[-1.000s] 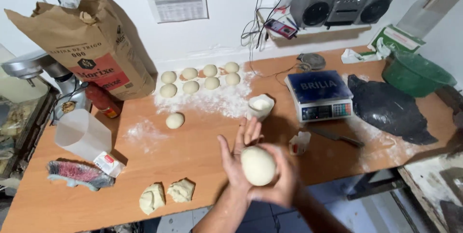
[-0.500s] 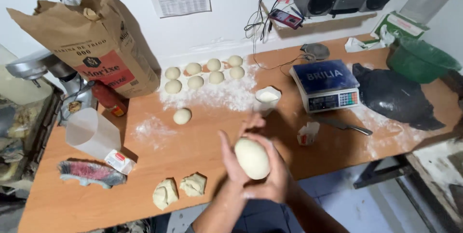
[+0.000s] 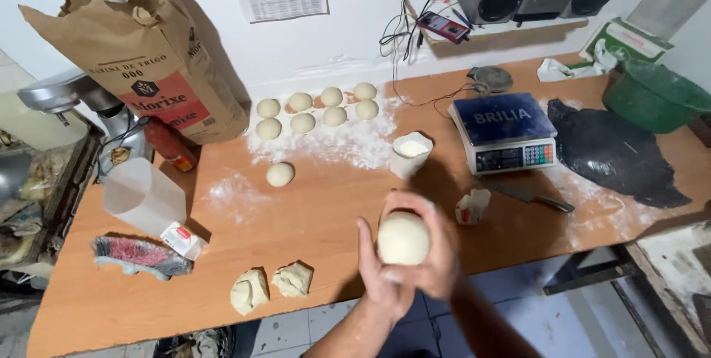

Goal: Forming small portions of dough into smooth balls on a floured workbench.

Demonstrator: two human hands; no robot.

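Observation:
Both my hands cup one smooth round dough ball (image 3: 403, 238) in front of the table's near edge. My left hand (image 3: 382, 278) supports it from below and the left. My right hand (image 3: 438, 251) wraps over its top and right side. Two rough dough pieces (image 3: 270, 285) lie on the wooden table (image 3: 326, 210) to the left of my hands. A single shaped ball (image 3: 280, 174) sits alone on the floured patch, and several finished balls (image 3: 317, 110) are lined up in two rows by the wall.
A brown flour sack (image 3: 152, 62) stands at the back left. A white cup of flour (image 3: 409, 154), a blue-topped scale (image 3: 503, 132), a knife (image 3: 529, 196), a black bag (image 3: 615, 152), a green bowl (image 3: 655, 95) and a clear plastic jug (image 3: 142, 195) share the table.
My right hand has closed over the top of the dough ball, which has turned between my palms. The view has tilted slightly; the table items stay put.

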